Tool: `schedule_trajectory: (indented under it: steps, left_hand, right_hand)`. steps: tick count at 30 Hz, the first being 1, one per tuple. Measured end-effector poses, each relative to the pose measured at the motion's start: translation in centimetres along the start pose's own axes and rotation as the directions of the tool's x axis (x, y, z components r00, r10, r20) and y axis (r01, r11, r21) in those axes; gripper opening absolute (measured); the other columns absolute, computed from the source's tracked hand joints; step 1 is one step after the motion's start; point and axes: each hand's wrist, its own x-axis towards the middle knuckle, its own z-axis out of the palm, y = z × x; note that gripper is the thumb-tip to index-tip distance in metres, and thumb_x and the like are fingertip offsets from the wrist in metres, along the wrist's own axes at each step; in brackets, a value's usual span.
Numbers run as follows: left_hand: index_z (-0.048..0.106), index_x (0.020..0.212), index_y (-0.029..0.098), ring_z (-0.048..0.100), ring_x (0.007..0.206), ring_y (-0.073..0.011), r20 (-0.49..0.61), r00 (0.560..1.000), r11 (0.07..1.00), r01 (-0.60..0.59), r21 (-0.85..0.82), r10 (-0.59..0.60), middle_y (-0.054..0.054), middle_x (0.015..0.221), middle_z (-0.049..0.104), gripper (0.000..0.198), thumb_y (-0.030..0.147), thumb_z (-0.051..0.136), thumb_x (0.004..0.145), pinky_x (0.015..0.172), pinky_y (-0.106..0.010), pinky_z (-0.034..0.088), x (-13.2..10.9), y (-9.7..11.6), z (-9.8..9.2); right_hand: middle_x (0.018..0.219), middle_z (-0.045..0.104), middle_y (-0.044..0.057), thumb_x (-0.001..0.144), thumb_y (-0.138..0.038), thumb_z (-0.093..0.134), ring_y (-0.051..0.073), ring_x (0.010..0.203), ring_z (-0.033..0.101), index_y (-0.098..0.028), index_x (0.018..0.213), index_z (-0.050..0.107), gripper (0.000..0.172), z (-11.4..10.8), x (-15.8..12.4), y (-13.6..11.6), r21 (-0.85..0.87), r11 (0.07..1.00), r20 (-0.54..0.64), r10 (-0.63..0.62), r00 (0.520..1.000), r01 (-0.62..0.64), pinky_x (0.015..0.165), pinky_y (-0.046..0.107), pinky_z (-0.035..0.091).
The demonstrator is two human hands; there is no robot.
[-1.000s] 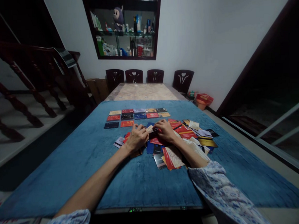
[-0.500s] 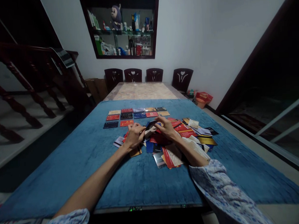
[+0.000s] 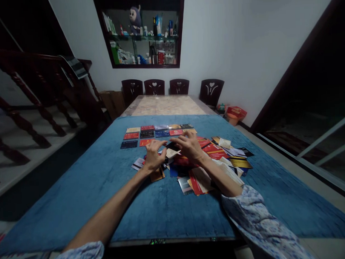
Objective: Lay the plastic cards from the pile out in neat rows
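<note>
My left hand (image 3: 154, 155) is over the near left part of a heap of bank cards, thumb and forefinger apart with nothing between them. A black card (image 3: 172, 145) lies between my two hands, and the thumb and fingers of my right hand (image 3: 190, 147) are at its right edge, seeming to grip it. Just below it is a cream paper piece (image 3: 171, 153). Red cards (image 3: 215, 152), a gold card (image 3: 240, 162) and a silver card (image 3: 185, 185) spread out around my right forearm. My right hand hides part of the heap.
Beyond my hands, cards lie in rows, among them a dark blue card (image 3: 129, 144) and a yellow card (image 3: 133, 130). A blue cloth (image 3: 101, 185) covers the near table. Chairs (image 3: 154, 87) stand at the far end, and a wooden railing (image 3: 32, 93) runs along the left.
My left thumb and forefinger have parted and come off the card. My right fingers have stretched leftward over the black card, and the cream paper now shows more fully.
</note>
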Motion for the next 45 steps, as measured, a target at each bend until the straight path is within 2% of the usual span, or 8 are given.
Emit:
schedule_trajectory:
  steps: [4,9,15,19,23,30,36,45]
  left_hand:
    - [0.067,0.105,0.020,0.062,0.104,-0.0229,-0.036,0.999,1.000,-0.022,0.017,0.023,-0.005,0.104,0.073,0.024,0.015,0.059,0.083,0.097,-0.039,0.043,0.0,0.3,-0.3]
    - [0.067,0.096,0.021,0.063,0.101,-0.0221,0.012,1.000,1.000,-0.010,0.020,0.010,-0.004,0.099,0.073,0.016,0.015,0.058,0.085,0.097,-0.039,0.042,0.0,0.2,0.3]
    - [0.069,0.097,0.021,0.062,0.103,-0.0223,0.098,0.995,0.998,0.019,0.068,-0.025,-0.004,0.101,0.073,0.019,0.013,0.055,0.088,0.095,-0.039,0.040,-0.1,0.0,0.7]
    - [0.069,0.093,0.021,0.062,0.101,-0.0228,0.112,0.991,0.996,0.069,0.049,-0.074,-0.004,0.097,0.072,0.014,0.014,0.057,0.087,0.097,-0.040,0.039,-0.1,-0.4,0.6]
    - [0.067,0.092,0.020,0.062,0.099,-0.0227,0.105,0.989,0.994,0.100,0.034,-0.103,-0.004,0.095,0.071,0.013,0.013,0.058,0.086,0.096,-0.039,0.038,-0.1,-0.9,0.5]
    - [0.062,0.111,0.022,0.061,0.100,-0.0234,0.144,0.989,0.997,0.028,0.071,-0.038,-0.004,0.099,0.070,0.034,0.005,0.052,0.083,0.093,-0.039,0.037,-0.3,-1.1,0.2]
    - [0.063,0.112,0.023,0.059,0.098,-0.0248,0.197,0.980,0.983,-0.011,0.186,-0.026,-0.006,0.095,0.067,0.035,0.006,0.049,0.084,0.088,-0.038,0.038,-0.4,-1.1,-0.1]
    - [0.057,0.124,0.023,0.057,0.098,-0.0262,0.272,0.961,0.953,-0.030,0.302,-0.056,-0.007,0.094,0.067,0.039,0.010,0.047,0.089,0.086,-0.038,0.037,-0.2,-0.5,-0.3]
  right_hand:
    - [0.100,0.072,0.007,0.101,-0.032,0.045,0.030,0.107,0.042,-0.037,0.136,0.060,0.039,-0.9,0.0,-0.3,-0.036,0.995,0.051,-0.088,0.995,0.090,0.100,0.049,0.022]
    - [0.100,0.073,0.007,0.101,-0.035,0.046,0.029,0.108,0.042,-0.032,0.133,0.060,0.035,-1.3,0.2,-1.0,-0.049,0.990,0.091,-0.126,0.988,0.131,0.099,0.045,0.021]
    - [0.097,0.075,0.007,0.100,-0.034,0.048,0.028,0.106,0.044,-0.028,0.123,0.064,0.028,-0.6,0.3,-1.3,-0.066,0.988,0.084,-0.134,0.988,0.139,0.098,0.042,0.022]
    - [0.100,0.075,0.007,0.098,-0.028,0.052,0.027,0.105,0.045,-0.025,0.115,0.067,0.024,0.3,-0.3,-0.5,-0.094,0.988,0.040,-0.119,0.992,0.122,0.096,0.042,0.023]
    - [0.096,0.075,0.007,0.095,-0.024,0.053,0.026,0.100,0.046,-0.023,0.111,0.069,0.023,1.1,-1.2,0.6,-0.122,0.991,-0.014,-0.057,0.998,0.055,0.092,0.041,0.026]
    - [0.100,0.075,0.008,0.093,-0.022,0.051,0.026,0.097,0.048,-0.023,0.119,0.067,0.030,1.8,-2.2,0.8,-0.126,0.992,0.046,-0.027,0.999,0.033,0.090,0.041,0.028]
    - [0.106,0.074,0.008,0.089,-0.018,0.054,0.026,0.101,0.050,-0.024,0.128,0.064,0.041,1.7,-2.3,0.4,-0.120,0.993,0.108,0.017,0.994,-0.004,0.092,0.040,0.029]
    - [0.107,0.073,0.011,0.090,-0.021,0.054,0.027,0.103,0.053,-0.023,0.135,0.060,0.045,2.1,-2.4,0.0,-0.112,0.993,0.157,0.039,0.987,-0.021,0.095,0.041,0.030]
